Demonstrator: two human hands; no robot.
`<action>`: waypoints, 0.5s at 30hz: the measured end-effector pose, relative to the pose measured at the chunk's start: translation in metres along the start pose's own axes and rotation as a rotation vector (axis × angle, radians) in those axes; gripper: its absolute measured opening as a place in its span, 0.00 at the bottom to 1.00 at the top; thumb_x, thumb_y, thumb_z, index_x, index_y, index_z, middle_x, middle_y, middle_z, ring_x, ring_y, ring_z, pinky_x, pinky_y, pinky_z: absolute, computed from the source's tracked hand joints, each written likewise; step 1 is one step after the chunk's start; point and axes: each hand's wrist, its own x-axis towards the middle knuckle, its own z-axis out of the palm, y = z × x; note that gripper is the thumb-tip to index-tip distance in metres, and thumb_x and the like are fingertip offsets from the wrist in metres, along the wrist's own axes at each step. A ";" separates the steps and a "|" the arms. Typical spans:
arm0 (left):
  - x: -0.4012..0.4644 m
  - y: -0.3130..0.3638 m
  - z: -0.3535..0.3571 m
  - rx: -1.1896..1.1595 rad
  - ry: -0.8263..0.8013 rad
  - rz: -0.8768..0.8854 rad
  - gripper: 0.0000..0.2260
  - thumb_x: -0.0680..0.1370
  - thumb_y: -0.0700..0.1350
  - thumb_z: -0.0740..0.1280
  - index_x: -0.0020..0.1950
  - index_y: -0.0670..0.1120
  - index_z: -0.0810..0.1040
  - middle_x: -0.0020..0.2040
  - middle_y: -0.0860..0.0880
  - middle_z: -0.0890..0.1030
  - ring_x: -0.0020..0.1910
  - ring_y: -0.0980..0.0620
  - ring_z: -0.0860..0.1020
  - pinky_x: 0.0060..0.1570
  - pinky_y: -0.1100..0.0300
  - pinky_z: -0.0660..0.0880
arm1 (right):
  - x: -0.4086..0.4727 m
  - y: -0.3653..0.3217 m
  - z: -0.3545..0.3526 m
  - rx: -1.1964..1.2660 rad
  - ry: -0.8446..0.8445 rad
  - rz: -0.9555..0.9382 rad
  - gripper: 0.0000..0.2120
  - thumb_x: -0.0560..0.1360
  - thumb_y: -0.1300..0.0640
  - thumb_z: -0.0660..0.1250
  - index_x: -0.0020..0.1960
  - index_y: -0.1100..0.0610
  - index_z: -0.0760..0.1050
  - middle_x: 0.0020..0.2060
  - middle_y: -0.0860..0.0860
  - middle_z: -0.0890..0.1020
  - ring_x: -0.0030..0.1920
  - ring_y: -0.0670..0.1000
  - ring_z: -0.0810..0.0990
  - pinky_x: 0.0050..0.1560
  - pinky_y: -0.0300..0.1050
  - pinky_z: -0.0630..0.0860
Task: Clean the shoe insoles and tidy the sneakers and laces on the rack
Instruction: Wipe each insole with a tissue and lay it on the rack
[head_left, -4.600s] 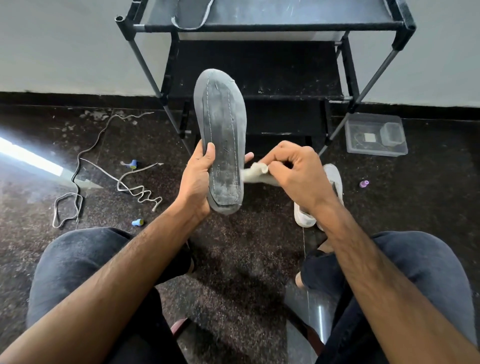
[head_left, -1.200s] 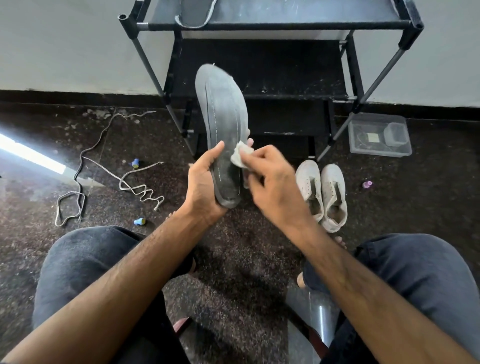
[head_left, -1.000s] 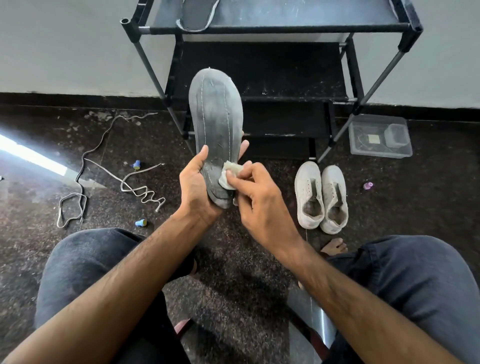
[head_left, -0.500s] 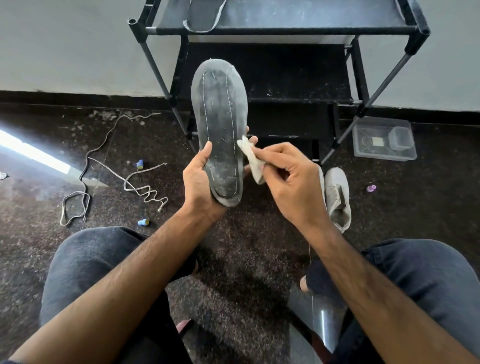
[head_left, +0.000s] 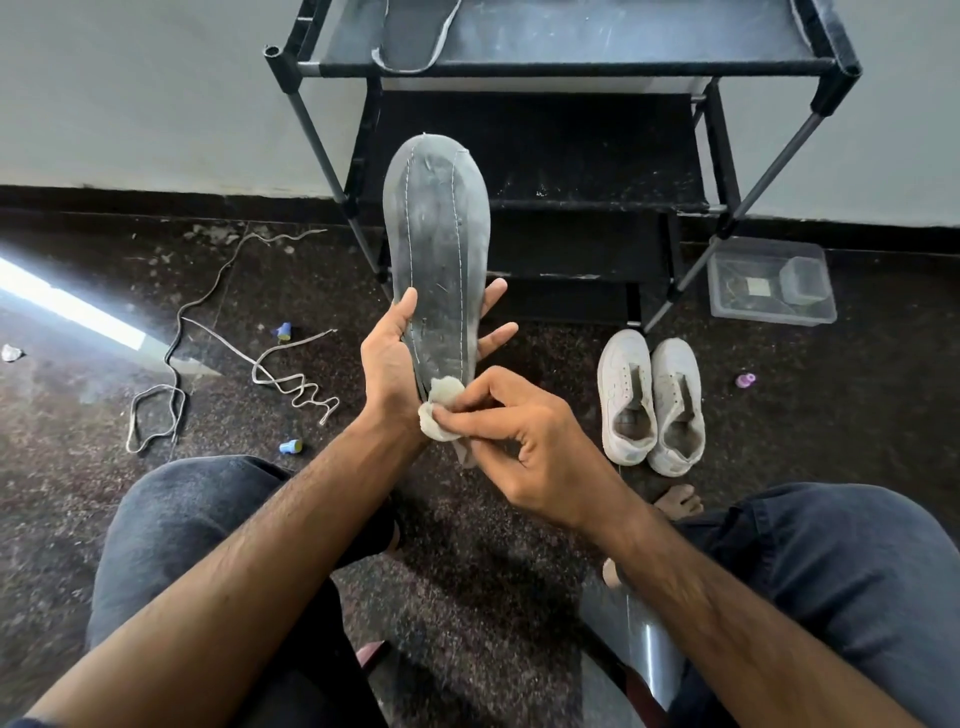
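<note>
Your left hand (head_left: 395, 364) grips the grey insole (head_left: 439, 249) near its heel, thumb on the front face, fingers curled round the back w/ tips showing past the right edge. The insole stands roughly upright at frame centre, toe end up, in front of the black rack (head_left: 561, 67). Your right hand (head_left: 524, 447) pinches a whitish wad of cloth (head_left: 441, 413) btwn thumb & fingers, pressed against the insole's heel end, just beside your left palm. A 2nd insole (head_left: 410, 36) lies on the rack's top shelf, upper centre. Pair of white sneakers (head_left: 649, 400) sits side by side on the dark floor, right of centre, near the rack's foot. Loose laces (head_left: 291, 374) lie tangled on the floor at left, well apart from the sneakers. Clear plastic box (head_left: 769, 283) at right, by the wall.
</note>
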 end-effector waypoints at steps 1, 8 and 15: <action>0.000 0.000 0.001 0.000 0.003 0.006 0.24 0.86 0.51 0.50 0.77 0.39 0.68 0.72 0.40 0.76 0.70 0.40 0.77 0.63 0.41 0.76 | -0.001 0.003 -0.005 -0.017 -0.040 0.007 0.14 0.76 0.70 0.70 0.60 0.62 0.84 0.52 0.53 0.81 0.53 0.46 0.81 0.54 0.41 0.80; 0.003 0.000 -0.001 -0.006 0.031 -0.042 0.25 0.85 0.53 0.53 0.79 0.43 0.66 0.73 0.40 0.75 0.66 0.41 0.79 0.49 0.46 0.82 | 0.011 0.008 -0.032 -0.031 0.242 0.094 0.11 0.75 0.69 0.70 0.51 0.58 0.87 0.46 0.50 0.83 0.46 0.50 0.82 0.45 0.40 0.78; -0.002 -0.003 0.004 -0.038 0.064 -0.108 0.25 0.85 0.54 0.55 0.75 0.40 0.71 0.68 0.39 0.79 0.67 0.41 0.79 0.67 0.44 0.76 | 0.018 -0.003 -0.003 -0.135 0.168 -0.044 0.16 0.76 0.71 0.69 0.62 0.63 0.82 0.52 0.54 0.81 0.54 0.49 0.80 0.57 0.40 0.78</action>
